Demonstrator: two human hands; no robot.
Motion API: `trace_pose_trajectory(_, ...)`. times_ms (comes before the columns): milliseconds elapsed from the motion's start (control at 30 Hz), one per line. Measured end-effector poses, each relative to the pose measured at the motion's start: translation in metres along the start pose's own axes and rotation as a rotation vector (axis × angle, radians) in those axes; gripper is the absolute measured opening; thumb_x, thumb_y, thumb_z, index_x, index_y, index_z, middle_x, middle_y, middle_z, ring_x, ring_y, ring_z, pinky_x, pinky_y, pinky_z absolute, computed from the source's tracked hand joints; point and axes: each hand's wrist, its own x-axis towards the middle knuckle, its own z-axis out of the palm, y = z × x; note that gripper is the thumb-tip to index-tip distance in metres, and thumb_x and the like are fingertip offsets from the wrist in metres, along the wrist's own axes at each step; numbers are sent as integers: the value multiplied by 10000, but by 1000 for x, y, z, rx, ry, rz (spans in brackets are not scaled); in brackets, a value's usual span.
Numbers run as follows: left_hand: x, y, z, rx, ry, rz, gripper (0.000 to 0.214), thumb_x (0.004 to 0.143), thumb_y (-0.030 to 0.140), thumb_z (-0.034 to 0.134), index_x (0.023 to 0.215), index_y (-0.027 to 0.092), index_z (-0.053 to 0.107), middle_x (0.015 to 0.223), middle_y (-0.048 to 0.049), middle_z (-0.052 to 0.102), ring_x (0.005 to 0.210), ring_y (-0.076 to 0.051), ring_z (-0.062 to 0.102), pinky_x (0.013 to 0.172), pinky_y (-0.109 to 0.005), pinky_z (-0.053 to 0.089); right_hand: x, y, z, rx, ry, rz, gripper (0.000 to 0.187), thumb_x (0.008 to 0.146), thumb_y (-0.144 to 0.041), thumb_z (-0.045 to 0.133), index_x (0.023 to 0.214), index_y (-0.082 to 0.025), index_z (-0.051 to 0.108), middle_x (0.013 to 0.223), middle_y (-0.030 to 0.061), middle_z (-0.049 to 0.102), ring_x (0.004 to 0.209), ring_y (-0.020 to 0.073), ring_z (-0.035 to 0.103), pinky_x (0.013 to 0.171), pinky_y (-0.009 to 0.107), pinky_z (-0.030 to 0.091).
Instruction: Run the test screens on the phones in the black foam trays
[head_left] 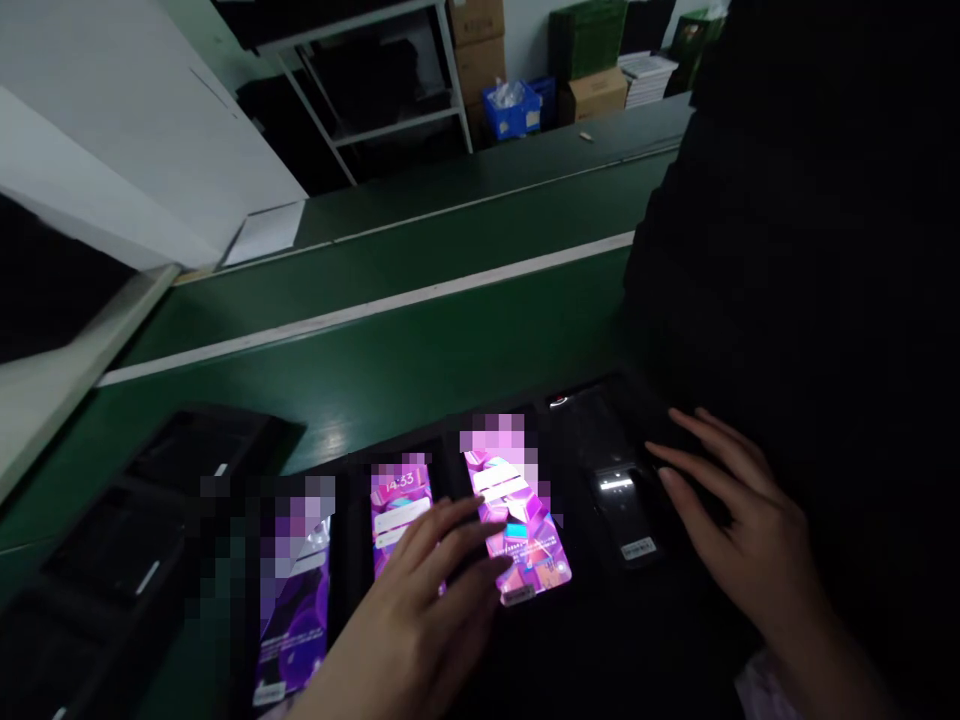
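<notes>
The left hand [420, 600] comes in from the bottom edge, palm down, its fingers [450, 520] loosely spread and released, grasping nothing. The fingertips rest across the gap between two lit phones: the middle phone [397, 505], showing a clock on its purple screen, and the bright pink phone [521, 520] just to its right. Both lie flat, screens up, long axes running away from the person and leaning slightly left at the far end. A third lit phone [292, 600] lies nearer the left, parallel to them, partly blurred.

The right hand [739, 520] enters from the lower right, palm down, fingers extended and slack, holding nothing; its fingertips point left toward a dark phone [622, 510], which shows only a small white glow and a label at its near end. Whether they touch it cannot be told.

All four phones sit in a black tray [600, 620] on the counter. A second black tray [150, 520] lies to the left. Beyond runs a green conveyor belt [420, 340], and farther off stand a metal shelf [375, 80] and cardboard boxes [480, 45].
</notes>
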Motion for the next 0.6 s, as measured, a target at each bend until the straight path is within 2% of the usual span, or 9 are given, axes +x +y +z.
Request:
trace_pose_trajectory(67,8,-8,6,58,-17,22,349,1020,130,498,1279,261,692,1454,-69,660,1541,-306,445,1140,-541,589,0,-1,-4,32,23,-4,210,1082,-243,568,1134,-225,771,1335,74,726,1365,261,623,1048,403,610)
trace_pose_trajectory(133,10,-11,7,109,-52,30,374,1020,159,505,1332,267,681,1604,-72,535,1623,-336,302,1141,-608,567,1,-2,-6,44,41,-21,195,1066,-212,597,1095,-223,789,1298,70,746,1363,261,626,1054,390,597)
trace_pose_trajectory(300,4,-12,16,198,-118,6,400,1037,273,524,1407,331,664,1801,-43,152,1659,-463,86,1101,-794,453,0,-4,-6,72,19,-21,224,1054,-197,606,1017,-234,824,1319,66,746,1399,307,596,1035,436,594)
trace_pose_trajectory(367,0,-17,23,253,-115,-50,489,1043,282,512,1528,334,556,1818,-61,52,1648,-501,75,1096,-834,412,0,-4,-7,82,3,-37,225,1045,-178,610,1009,-230,826,1315,70,747,1392,309,599,1023,439,597)
trace_pose_trajectory(400,-2,-20,27,292,-92,-92,566,1047,276,503,1608,325,446,1819,-86,17,1646,-510,68,1094,-846,398,1,-4,-7,87,-9,-60,224,1040,-170,612,993,-225,824,1314,76,746,1397,311,593,1025,442,594)
trace_pose_trajectory(500,-3,-25,29,336,31,-243,756,1060,256,483,1714,301,106,1812,-154,-3,1653,-489,47,1100,-849,387,1,-4,-6,113,-54,-152,242,1023,-149,615,910,-224,815,1310,80,743,1439,321,547,1044,456,578)
trace_pose_trajectory(533,-3,-24,26,309,63,-277,766,1067,264,479,1715,313,73,1811,-153,25,1659,-466,54,1105,-834,400,1,-4,-4,114,-78,-173,249,1025,-158,613,891,-228,811,1317,78,738,1457,328,527,1051,468,573)
trace_pose_trajectory(600,-1,-19,17,231,93,-303,719,1078,298,471,1705,343,123,1807,-130,108,1668,-413,99,1119,-777,444,-1,-3,-1,72,-115,-179,262,1052,-211,582,928,-229,812,1359,88,716,1489,355,481,1051,511,569)
